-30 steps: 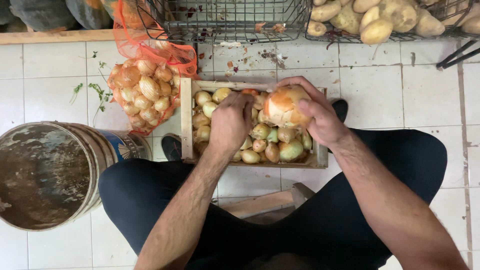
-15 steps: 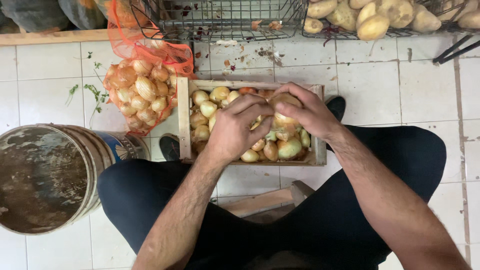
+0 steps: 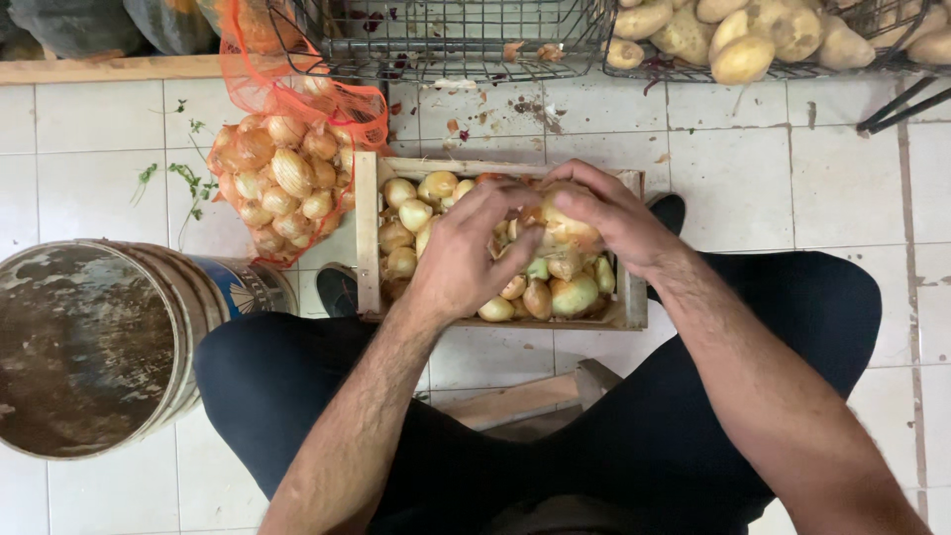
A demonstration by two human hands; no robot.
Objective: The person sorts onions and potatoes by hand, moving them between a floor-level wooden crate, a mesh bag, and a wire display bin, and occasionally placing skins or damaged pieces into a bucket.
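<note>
- Head view: the left hand and right hand are meeting over a wooden crate, both closing around one large onion, fingers working at its skin.
- Smaller onions are lying just beneath the hands, filling the crate.
- Left of the left hand, an orange net bag is sagging beside a metal bucket.
</note>
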